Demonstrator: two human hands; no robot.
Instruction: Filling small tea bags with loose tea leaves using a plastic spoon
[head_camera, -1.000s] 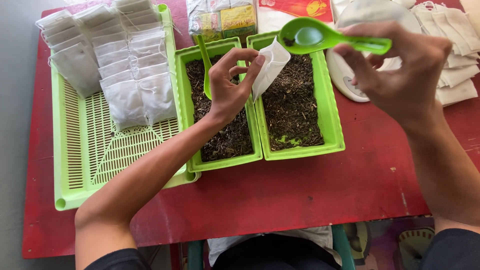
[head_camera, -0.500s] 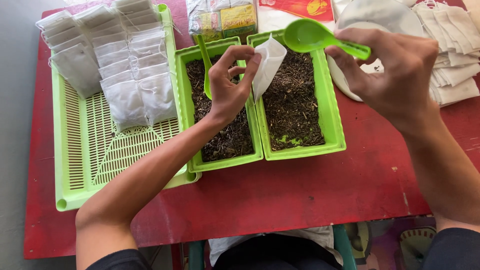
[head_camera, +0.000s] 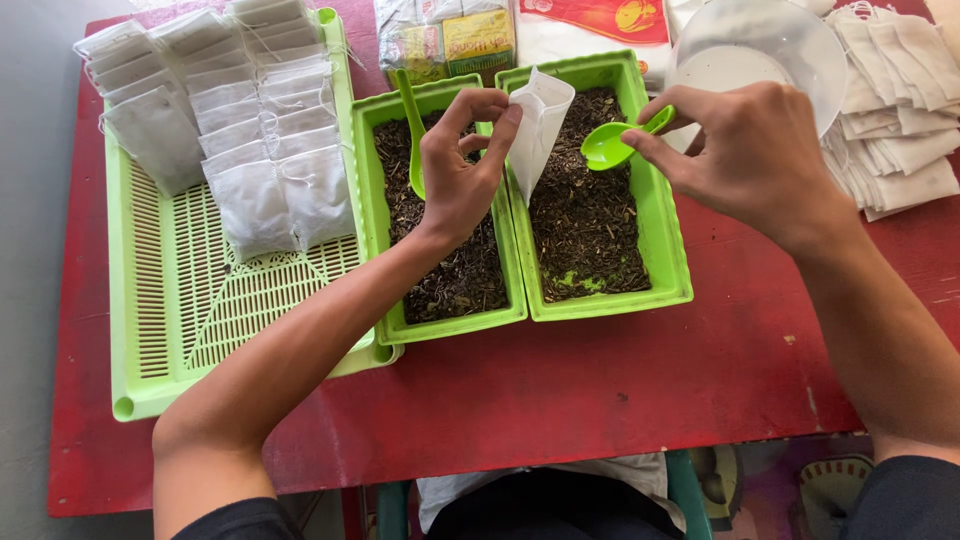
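White filter paper is sitting pinched between the thumb and fingers of your left hand (head_camera: 462, 165): you are holding an empty tea bag (head_camera: 537, 125) upright with its mouth facing up, over the seam between the two tubs, so anything that spills is falling back into the leaves. Your right hand (head_camera: 745, 155) is closed on the handle of a green scoop (head_camera: 612, 143), and you are tipping its bowl down toward the dark loose tea (head_camera: 585, 215) in the right tub (head_camera: 668, 250), just to the right of the bag; the bowl looks nearly empty. The two hands are working apart but near each other, so the scoop is travelling only a short way.

A second green spoon (head_camera: 410, 125) is resting in the left tub (head_camera: 452, 322). Further left, filled bags (head_camera: 240, 130) are lying in overlapping rows at the far end of a slatted green tray (head_camera: 180, 330), leaving its near part bare. To the far right, a stack of flat empty bags (head_camera: 900, 110) is waiting beside a clear bowl (head_camera: 800, 50). Everything is sitting on a red table (head_camera: 600, 390), with packets (head_camera: 445, 40) at the far edge.
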